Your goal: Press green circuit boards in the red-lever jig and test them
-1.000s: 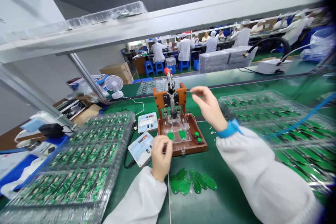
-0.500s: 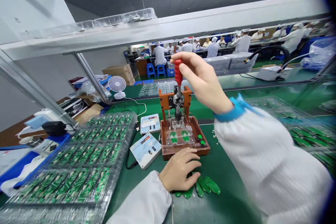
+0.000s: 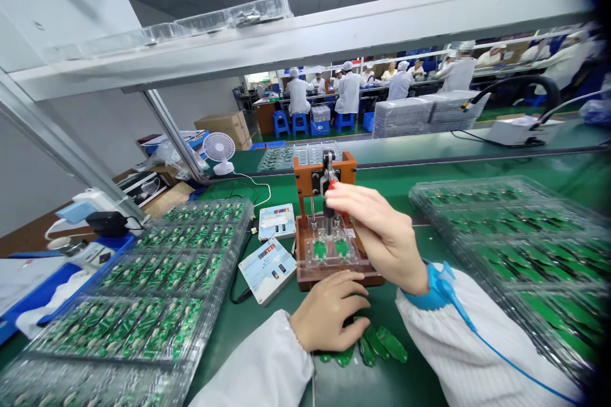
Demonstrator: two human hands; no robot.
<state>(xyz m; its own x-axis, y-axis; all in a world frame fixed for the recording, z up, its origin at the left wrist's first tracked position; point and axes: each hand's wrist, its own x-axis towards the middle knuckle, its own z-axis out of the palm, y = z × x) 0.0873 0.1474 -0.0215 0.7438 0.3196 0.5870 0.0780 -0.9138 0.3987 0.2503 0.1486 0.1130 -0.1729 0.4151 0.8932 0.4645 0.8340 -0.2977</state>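
Right grip (image 3: 382, 235) clenched on red handle (image 3: 332, 185) of press jig (image 3: 303, 168); green circuit boards (image 3: 319, 250) seated below, 12 o'clock from released left grip (image 3: 329, 319), over loose boards (image 3: 377, 343). Square, even pressure advised.

right hand (image 3: 382, 235) at 4 o'clock hides most of the red handle (image 3: 333, 184); only a sliver shows. left hand (image 3: 329, 319) at 6 o'clock covers part of the green circuit boards (image 3: 382, 343), so their number cannot be read. clear plastic tray (image 3: 90, 356) at 8 o'clock is cut off by the lower edge. second clear plastic tray (image 3: 520, 273) at 4 o'clock blurs toward the right edge. printing on the white tester box (image 3: 267, 272) at 7 o'clock is too small to read.
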